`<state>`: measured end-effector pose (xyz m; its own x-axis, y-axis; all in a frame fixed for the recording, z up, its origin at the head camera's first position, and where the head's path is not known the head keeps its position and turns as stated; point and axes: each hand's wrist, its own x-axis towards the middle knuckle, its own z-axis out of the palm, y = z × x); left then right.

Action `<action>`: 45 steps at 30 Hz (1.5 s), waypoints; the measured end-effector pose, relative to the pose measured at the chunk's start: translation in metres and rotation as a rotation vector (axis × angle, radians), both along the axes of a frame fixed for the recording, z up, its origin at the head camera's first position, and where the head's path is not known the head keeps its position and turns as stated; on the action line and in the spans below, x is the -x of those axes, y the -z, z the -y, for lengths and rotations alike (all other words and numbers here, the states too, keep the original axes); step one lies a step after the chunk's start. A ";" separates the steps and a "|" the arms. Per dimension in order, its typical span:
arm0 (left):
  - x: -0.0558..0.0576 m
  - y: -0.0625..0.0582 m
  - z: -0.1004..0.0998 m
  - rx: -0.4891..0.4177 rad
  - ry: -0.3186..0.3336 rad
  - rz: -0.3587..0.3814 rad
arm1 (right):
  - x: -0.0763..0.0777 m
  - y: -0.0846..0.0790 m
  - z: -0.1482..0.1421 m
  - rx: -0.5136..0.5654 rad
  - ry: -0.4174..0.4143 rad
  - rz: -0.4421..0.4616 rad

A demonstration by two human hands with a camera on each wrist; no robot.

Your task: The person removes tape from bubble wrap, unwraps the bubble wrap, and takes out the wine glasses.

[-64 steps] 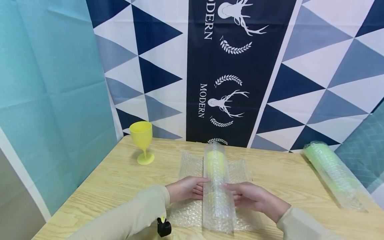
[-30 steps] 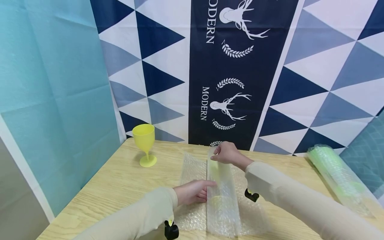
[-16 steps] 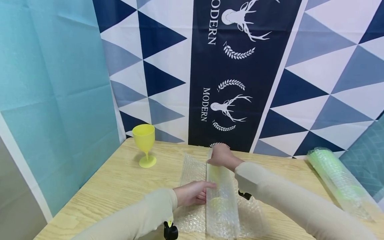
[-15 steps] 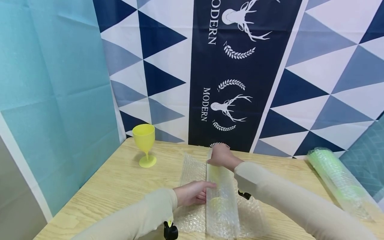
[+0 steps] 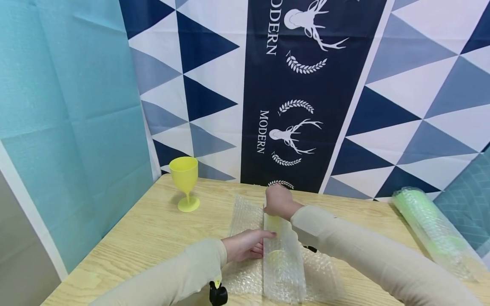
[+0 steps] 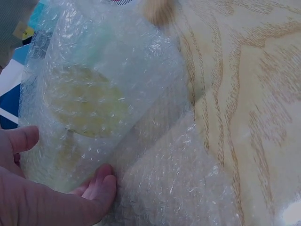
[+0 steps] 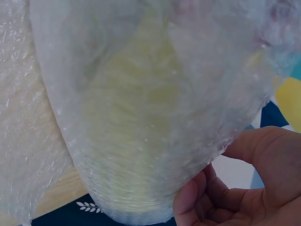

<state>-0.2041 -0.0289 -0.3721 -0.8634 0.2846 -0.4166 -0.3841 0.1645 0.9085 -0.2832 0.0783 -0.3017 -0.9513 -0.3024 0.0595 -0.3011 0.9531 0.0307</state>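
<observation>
A tube of bubble wrap lies lengthwise in front of me on a flat bubble wrap sheet. Through the film shows a blurred yellow goblet, its bowl and narrow stem visible in the left wrist view. My left hand grips the tube's left side near the middle, thumb on top and fingers low along the side. At the far end, my right hand pinches the wrap's edge between thumb and fingers, as the right wrist view shows; from the head its fingertips are hidden.
Another yellow goblet stands upright at the table's back left. A bubble-wrapped green item lies at the right edge. Behind the wooden table hangs a patterned cloth, with a teal cloth on the left.
My right hand has gone from the tube's right side to its far end, then slightly left, taking the wrap's edge. My left hand has stayed on the left side.
</observation>
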 end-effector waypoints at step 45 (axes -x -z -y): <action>0.002 0.000 0.003 0.018 -0.002 0.025 | 0.006 -0.015 -0.009 0.059 -0.077 0.019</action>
<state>-0.2058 -0.0317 -0.3721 -0.8530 0.2755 -0.4432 -0.4071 0.1802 0.8954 -0.2890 0.0874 -0.2870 -0.9266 -0.3711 0.0614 -0.3734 0.9271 -0.0318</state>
